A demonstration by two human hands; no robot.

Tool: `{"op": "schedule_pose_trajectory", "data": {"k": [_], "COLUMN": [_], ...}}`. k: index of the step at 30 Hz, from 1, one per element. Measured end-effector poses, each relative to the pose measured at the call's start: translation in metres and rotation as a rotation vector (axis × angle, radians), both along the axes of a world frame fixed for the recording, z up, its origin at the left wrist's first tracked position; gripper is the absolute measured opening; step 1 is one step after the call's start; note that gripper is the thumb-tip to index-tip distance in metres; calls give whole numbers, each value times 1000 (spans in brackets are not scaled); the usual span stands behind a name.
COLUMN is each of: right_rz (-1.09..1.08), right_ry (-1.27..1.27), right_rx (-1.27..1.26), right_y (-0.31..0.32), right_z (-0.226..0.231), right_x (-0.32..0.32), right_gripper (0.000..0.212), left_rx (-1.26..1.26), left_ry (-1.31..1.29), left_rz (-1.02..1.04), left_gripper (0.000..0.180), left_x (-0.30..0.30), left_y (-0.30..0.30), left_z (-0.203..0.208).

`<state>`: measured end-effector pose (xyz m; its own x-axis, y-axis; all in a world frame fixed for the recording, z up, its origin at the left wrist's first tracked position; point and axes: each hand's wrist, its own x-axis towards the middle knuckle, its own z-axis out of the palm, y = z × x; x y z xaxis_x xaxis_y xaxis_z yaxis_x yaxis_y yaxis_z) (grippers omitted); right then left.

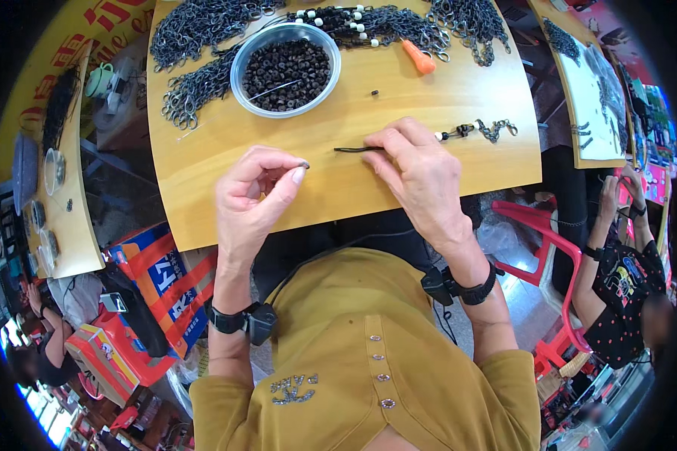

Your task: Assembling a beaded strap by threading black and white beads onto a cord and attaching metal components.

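Observation:
My left hand (257,192) pinches a small dark bead (304,164) between thumb and forefinger, above the wooden table. To its right, my right hand (421,169) grips a black cord (346,149), whose tip points at the bead with a gap between them. Beyond my right fingers the strand comes out with white beads (474,125) and ends in a dark metal chain (496,131) lying on the table. Just past my hands stands a round clear tub (238,79) filled with small dark beads (289,68); a thin needle-like stick (275,89) lies on them.
Piles of dark chain (195,34) and strands with white beads (359,26) cover the table's far side. An orange-handled tool (418,57) and a loose dark bead (374,93) lie right of the tub. A pink chair (541,225) stands at right; other people work at both sides.

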<state>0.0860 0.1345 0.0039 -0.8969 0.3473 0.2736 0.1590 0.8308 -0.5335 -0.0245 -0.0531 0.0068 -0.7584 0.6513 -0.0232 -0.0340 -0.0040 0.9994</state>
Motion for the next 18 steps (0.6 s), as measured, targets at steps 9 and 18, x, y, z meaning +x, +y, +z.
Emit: {"op": "schedule_pose_trajectory", "data": {"k": [9, 18], "right_rz": [73, 93], "right_ry": [12, 22], "right_rx": [53, -266], "right_y": [-4, 3], "right_z": [-5, 0], "right_x": [-11, -9], "right_gripper": [9, 9], "left_rx": [85, 27], "left_ry": [-199, -321], "left_rz": [23, 21], "left_gripper": [6, 9], "left_x": [13, 17], "left_y": [15, 29], "left_z": [4, -2]}}
